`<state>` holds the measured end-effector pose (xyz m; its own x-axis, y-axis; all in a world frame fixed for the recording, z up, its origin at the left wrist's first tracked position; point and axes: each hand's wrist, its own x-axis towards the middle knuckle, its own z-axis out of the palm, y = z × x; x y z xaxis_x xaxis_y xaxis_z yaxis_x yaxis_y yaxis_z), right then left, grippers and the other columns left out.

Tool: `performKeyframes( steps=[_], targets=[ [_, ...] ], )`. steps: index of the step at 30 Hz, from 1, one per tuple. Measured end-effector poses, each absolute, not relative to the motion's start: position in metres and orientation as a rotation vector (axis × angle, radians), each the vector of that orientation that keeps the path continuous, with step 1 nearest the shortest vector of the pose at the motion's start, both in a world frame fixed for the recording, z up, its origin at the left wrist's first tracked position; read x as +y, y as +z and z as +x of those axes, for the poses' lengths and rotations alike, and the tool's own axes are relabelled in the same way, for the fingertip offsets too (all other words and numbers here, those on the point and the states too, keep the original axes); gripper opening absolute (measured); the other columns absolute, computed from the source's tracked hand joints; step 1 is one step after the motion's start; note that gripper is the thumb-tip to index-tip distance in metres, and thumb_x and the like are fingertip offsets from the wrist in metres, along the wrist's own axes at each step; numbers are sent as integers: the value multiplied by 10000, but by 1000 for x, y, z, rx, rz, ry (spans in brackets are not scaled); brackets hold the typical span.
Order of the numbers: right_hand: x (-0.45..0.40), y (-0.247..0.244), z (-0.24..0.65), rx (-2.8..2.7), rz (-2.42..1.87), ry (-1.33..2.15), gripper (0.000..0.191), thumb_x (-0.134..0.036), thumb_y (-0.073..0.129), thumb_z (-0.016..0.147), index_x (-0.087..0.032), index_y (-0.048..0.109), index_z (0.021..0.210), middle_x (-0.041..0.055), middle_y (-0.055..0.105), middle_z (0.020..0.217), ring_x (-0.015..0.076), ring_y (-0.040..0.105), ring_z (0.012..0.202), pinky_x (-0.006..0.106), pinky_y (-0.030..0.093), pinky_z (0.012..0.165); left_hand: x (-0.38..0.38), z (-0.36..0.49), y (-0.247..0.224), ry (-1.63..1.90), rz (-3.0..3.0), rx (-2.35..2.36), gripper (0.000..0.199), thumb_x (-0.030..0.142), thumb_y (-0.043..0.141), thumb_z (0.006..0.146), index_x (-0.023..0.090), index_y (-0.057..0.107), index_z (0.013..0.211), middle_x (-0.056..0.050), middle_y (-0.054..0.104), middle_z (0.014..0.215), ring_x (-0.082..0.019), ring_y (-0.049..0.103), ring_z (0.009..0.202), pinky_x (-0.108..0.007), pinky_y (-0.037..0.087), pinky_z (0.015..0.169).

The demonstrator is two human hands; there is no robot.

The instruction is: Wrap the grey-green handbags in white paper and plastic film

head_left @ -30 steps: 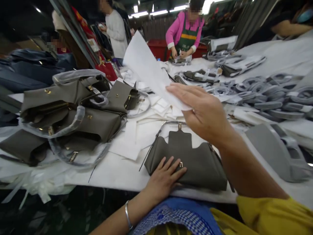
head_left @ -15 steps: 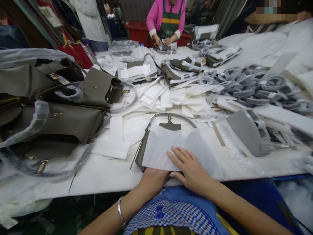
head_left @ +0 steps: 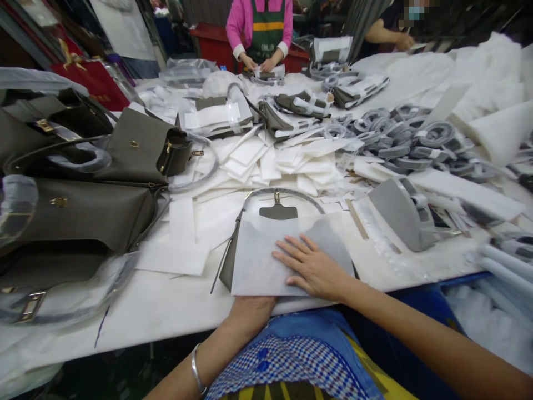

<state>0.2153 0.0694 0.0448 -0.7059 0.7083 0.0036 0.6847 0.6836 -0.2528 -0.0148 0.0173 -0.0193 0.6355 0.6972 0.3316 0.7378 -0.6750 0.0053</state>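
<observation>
A dark grey-green handbag [head_left: 227, 272] lies at the table's front edge, with a thin white sheet [head_left: 254, 250] covering most of its body. Its wrapped handle [head_left: 306, 195] arches away from me, and a small flap with a gold clasp [head_left: 278, 211] shows above the sheet. My right hand [head_left: 314, 269] rests flat on the sheet, fingers spread. Below the sheet's near edge is my left hand [head_left: 254, 308]; its fingers reach under the sheet or bag and are hidden.
More handbags [head_left: 83, 214] crowd the left. White sheets [head_left: 250, 158] lie in a loose pile beyond. Wrapped coiled straps [head_left: 435, 133] are heaped at the right, near a grey curved piece [head_left: 395, 208]. A person in a green apron [head_left: 266, 36] works across the table.
My right hand has slid slightly up the sheet, its fingers spreading wider. The sheet's right side now lies closer over the bag. The whole view has shifted to the right.
</observation>
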Motion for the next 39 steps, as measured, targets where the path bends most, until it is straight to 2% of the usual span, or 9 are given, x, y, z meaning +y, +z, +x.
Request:
performKeyframes(
  steps=[4,8,12,14,16,21,26,33,39],
  targets=[
    [74,43,214,-2860,-1037,429,671,-591,460,980,-292,288,1556,77,317,1619,319,237,1501,635,169,1197,15,-18,-22,-537,-2642,-1087,597,164,398,956,231,324,1544,-104,623,1366,-292,453,1396,-532,-74,1249],
    [80,44,215,-2843,-1065,469,658,-602,449,981,-317,290,1552,69,292,1630,324,228,1503,663,126,1189,17,-17,-20,-536,-2639,-1092,555,177,432,955,217,395,1508,-119,611,1378,-311,465,1383,-538,-33,1253],
    [79,44,217,-2829,-1066,491,636,-597,441,986,-324,307,1546,69,293,1630,319,230,1504,656,115,1192,15,-22,-1,-484,-2715,-1113,420,279,496,977,206,539,1389,-140,665,1292,-323,607,1231,-537,306,1194],
    [81,44,218,-2846,-1024,502,618,-588,444,988,-330,327,1537,70,290,1631,321,237,1501,657,116,1190,11,-26,24,-464,-2825,-1120,355,317,458,1008,173,603,1298,-139,730,1141,-281,711,1028,-420,549,979],
    [83,43,218,-2869,-959,508,610,-575,457,986,-336,333,1534,77,289,1631,327,244,1498,668,115,1183,7,-29,60,-531,-3040,-1119,318,315,406,1035,182,644,1199,-83,763,1010,-199,742,838,-279,605,754],
    [86,37,217,-2868,-892,498,613,-549,484,982,-337,328,1536,90,293,1628,334,241,1498,681,111,1175,22,-15,121,-818,-3343,-1276,248,300,493,1022,245,601,1238,11,750,1091,-102,719,944,-175,557,852],
    [84,33,218,-2761,-973,518,684,-546,488,979,-213,309,1549,125,370,1587,305,238,1504,638,99,1208,70,-6,75,-217,-3062,-1340,605,471,474,1002,138,368,1496,-159,482,1500,-286,443,1403,-528,355,1172],
    [82,34,236,-2428,-1043,484,460,-366,576,969,-190,525,1390,122,575,1423,244,399,1429,548,316,1188,79,-18,47,-41,-3024,-1299,619,535,391,1014,212,314,1537,-120,342,1596,-259,337,1469,-511,260,1213],
    [82,36,245,-2575,-1003,383,314,-274,600,956,-267,627,1269,61,652,1319,276,446,1390,613,338,1152,74,-18,43,-85,-3031,-1337,581,495,416,1017,268,307,1541,-100,309,1614,-262,300,1486,-519,247,1218]
  ],
)
